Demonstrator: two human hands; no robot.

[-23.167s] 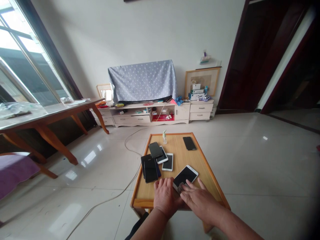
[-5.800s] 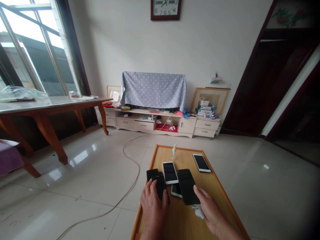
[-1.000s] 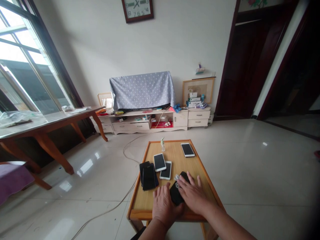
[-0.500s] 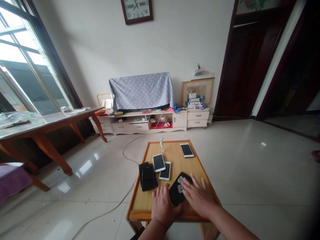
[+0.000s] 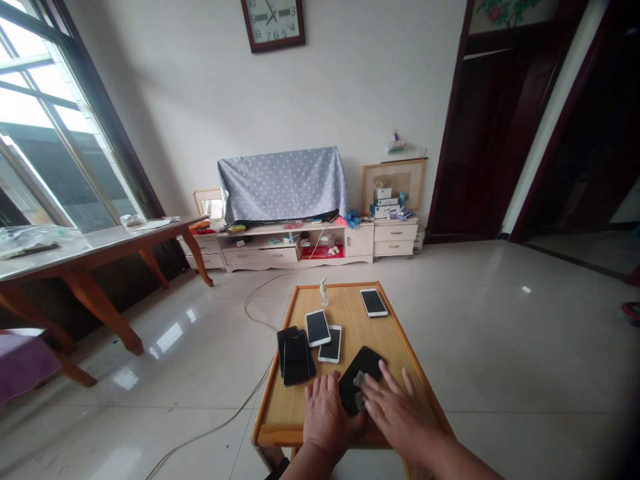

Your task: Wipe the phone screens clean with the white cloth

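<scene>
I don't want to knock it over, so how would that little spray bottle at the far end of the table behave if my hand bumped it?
The spray bottle is small, narrow and upright, so it would likely tip easily. It looks light, so a nudge may slide it across the smooth wooden table.

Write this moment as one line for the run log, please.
left hand: steadies black phone | right hand: presses small wipe on phone | low wooden table

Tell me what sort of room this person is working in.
Most likely a home living room. A low media cabinet against the wall carries what looks like a television under a dotted cloth, a wall clock hangs above, and several phones lie on a low wooden table on a glossy tiled floor.
</scene>
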